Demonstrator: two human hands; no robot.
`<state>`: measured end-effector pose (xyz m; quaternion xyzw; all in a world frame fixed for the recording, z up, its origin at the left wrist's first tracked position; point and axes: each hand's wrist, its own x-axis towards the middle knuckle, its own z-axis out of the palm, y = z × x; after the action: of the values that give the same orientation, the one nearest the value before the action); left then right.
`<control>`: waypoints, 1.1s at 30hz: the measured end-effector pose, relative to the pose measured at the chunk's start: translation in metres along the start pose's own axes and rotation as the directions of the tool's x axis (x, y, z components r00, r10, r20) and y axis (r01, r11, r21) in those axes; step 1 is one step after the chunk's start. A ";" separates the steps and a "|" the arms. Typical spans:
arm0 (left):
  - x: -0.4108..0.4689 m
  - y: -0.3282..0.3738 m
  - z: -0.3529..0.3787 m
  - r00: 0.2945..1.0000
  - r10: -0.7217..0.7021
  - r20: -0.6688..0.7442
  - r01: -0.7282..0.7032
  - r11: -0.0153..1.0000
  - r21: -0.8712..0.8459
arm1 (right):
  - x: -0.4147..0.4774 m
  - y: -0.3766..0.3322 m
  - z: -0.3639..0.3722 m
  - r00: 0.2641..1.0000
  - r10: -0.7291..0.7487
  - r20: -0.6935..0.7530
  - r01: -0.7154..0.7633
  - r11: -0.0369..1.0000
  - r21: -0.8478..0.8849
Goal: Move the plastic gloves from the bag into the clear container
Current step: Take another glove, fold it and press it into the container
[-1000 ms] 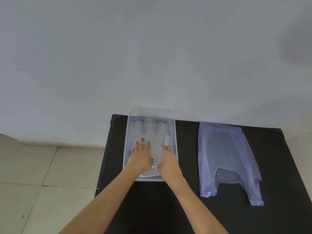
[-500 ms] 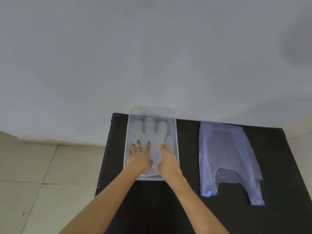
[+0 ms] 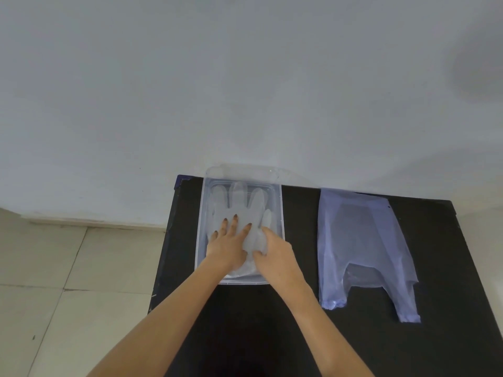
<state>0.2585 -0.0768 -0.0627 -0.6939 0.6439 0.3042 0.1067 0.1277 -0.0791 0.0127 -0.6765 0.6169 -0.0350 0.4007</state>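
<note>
One black rectangular table (image 3: 245, 336) is observed against a pale wall, with tiled floor to its left. One translucent bluish plastic carrier bag (image 3: 362, 246) is laid flat on the right part of the table, handles toward the near edge, well apart from both hands. One clear rectangular plastic container (image 3: 200, 240) is seen on the left part of the table, its far end at the wall. Translucent plastic gloves (image 3: 239, 205) are found inside the container, laid flat with fingers pointing toward the wall; they appear stacked, and the number cannot be told. Two bare hands are recorded, both inside the container. The left hand (image 3: 227, 247) is spread flat, fingers splayed wide, pressed palm down on the palm area of the gloves. The right hand (image 3: 275, 253) is placed just beside it at the gloves' right edge, fingers partly curled against the plastic; whether anything is pinched cannot be told. The glove fingers extend beyond both hands toward the wall.
</note>
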 end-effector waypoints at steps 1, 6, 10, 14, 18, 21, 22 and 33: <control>0.000 0.000 0.001 1.000 0.002 -0.005 -0.002 1.000 -0.003 | -0.008 0.000 -0.006 0.999 -0.010 -0.044 0.009 1.000 -0.011; 0.000 -0.001 -0.001 0.999 0.009 -0.051 -0.012 0.998 -0.055 | -0.025 0.017 -0.026 0.932 -0.019 -0.363 0.053 0.995 0.083; -0.004 0.004 -0.007 0.958 0.009 -0.286 -0.079 0.969 -0.232 | -0.017 0.036 -0.028 0.935 0.092 -0.343 -0.046 0.989 0.141; -0.003 0.015 -0.010 0.938 0.085 -0.335 -0.187 0.940 -0.286 | -0.016 0.043 -0.024 0.963 0.159 -0.218 -0.111 0.970 0.218; 0.003 0.024 -0.005 0.962 0.096 -0.254 -0.163 0.953 -0.255 | -0.014 0.043 -0.021 0.964 0.167 -0.207 -0.119 0.967 0.225; 0.008 0.028 -0.001 0.971 0.086 -0.223 -0.141 0.960 -0.240 | -0.012 0.044 -0.022 0.967 0.173 -0.189 -0.128 0.965 0.229; 0.010 0.028 0.000 0.971 0.092 -0.222 -0.145 0.961 -0.236 | -0.011 0.044 -0.022 0.967 0.172 -0.187 -0.128 0.966 0.227; 0.008 0.033 0.004 0.970 0.076 -0.231 -0.139 0.952 -0.271 | -0.011 0.047 -0.020 0.970 0.130 -0.207 -0.090 0.977 0.196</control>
<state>0.2257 -0.0857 -0.0627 -0.6950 0.6379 0.3213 -0.0825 0.0766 -0.0763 0.0039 -0.5929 0.6880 -0.1440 0.3930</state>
